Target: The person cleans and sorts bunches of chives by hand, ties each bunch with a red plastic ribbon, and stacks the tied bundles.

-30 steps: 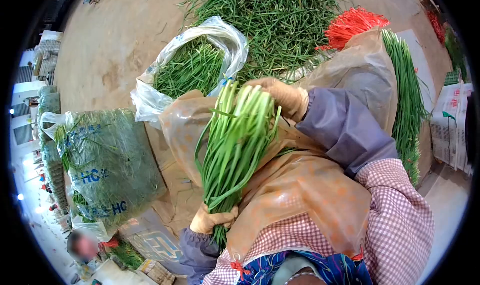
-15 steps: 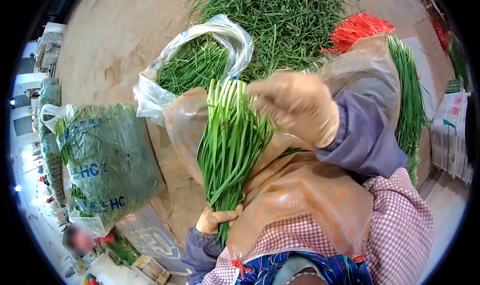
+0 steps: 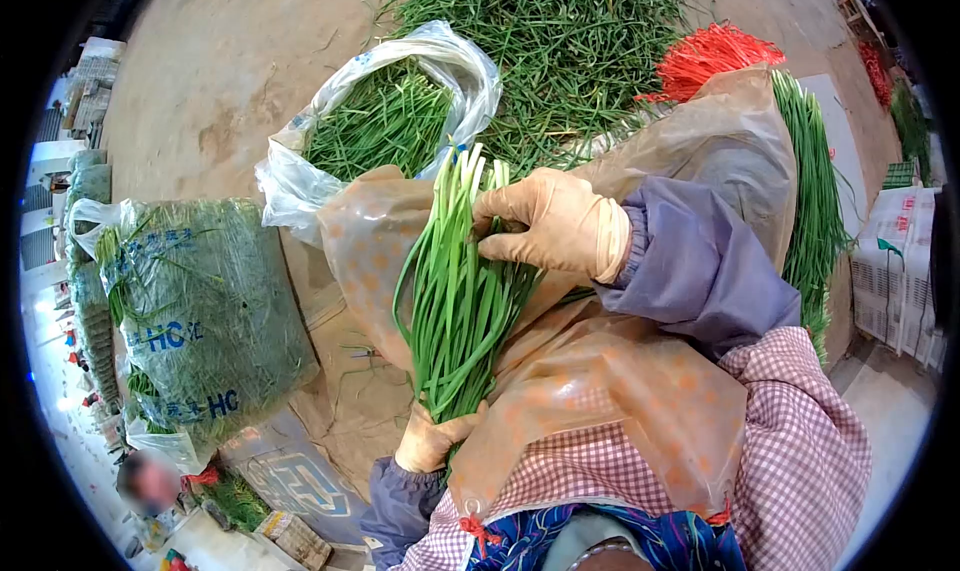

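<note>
A bunch of garlic chives point(image 3: 462, 301) stands upright before my chest, pale stalk ends up and green leaves down. My left hand point(image 3: 436, 439), in a tan glove, is wrapped round its lower leaf end. Near the top, my right hand point(image 3: 545, 226), gloved too, has thumb and fingers closed on stalks at the bunch's right side; its fingertips are partly hidden among them. Behind the bunch, an open clear plastic bag point(image 3: 478, 81) holds more loose chives. A translucent brown plastic apron point(image 3: 600, 381) covers my lap.
A large heap of loose greens point(image 3: 590, 51) lies on the floor ahead, with red ties point(image 3: 715, 59) to its right. More chives point(image 3: 808, 191) hang at my right. A filled, printed plastic bag point(image 3: 215, 311) stands left; white crates point(image 3: 897, 271) are far right. A person point(image 3: 150, 483) shows lower left.
My right hand, blurred and raised at the stalk tops before, has come lower and closed on stalks at the bunch's side. Some stalks now stand apart at the top. My left hand keeps its grip.
</note>
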Demonstrator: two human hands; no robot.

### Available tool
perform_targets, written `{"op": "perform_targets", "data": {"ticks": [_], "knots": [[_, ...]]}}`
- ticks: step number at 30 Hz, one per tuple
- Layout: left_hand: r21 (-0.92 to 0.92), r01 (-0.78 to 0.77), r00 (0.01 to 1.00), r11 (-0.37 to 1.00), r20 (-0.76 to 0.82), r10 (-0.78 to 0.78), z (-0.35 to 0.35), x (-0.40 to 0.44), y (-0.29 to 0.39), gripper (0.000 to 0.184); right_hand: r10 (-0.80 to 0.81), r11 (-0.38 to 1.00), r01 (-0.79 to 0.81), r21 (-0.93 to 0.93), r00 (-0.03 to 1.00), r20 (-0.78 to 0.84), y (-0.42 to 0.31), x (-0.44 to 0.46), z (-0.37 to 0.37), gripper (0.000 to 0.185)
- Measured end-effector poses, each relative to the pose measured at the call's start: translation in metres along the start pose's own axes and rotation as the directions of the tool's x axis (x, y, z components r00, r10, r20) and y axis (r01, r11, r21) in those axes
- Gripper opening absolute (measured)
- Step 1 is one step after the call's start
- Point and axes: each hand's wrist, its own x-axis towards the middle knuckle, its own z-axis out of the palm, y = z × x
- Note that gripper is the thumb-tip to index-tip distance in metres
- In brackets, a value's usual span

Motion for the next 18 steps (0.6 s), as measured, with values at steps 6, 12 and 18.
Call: {"op": "perform_targets", "data": {"ticks": [6, 12, 18], "knots": [[0.131, -0.149, 0.988, 0.980, 0.055, 0.143, 0.000, 0.002, 0.002, 0.026, -0.033, 0.971, 0.015, -0.237, 0.997, -0.074, 0.007, 0.007, 0.011, 0.032], [0.000, -0.044, 0.999, 0.999, 0.024, 0.044, 0.002, 0.002, -0.001, 0.029, -0.157, 0.919, 0.139, -0.368, 0.987, -0.020, 0.012, 0.011, 0.008, 0.029], [-0.143, 0.044, 0.999, 0.989, -0.009, -0.045, 0.005, 0.005, 0.010, 0.032, -0.500, 0.695, 0.139, -0.706, 0.798, -0.335, 0.038, 0.011, 0.002, 0.005]]}}
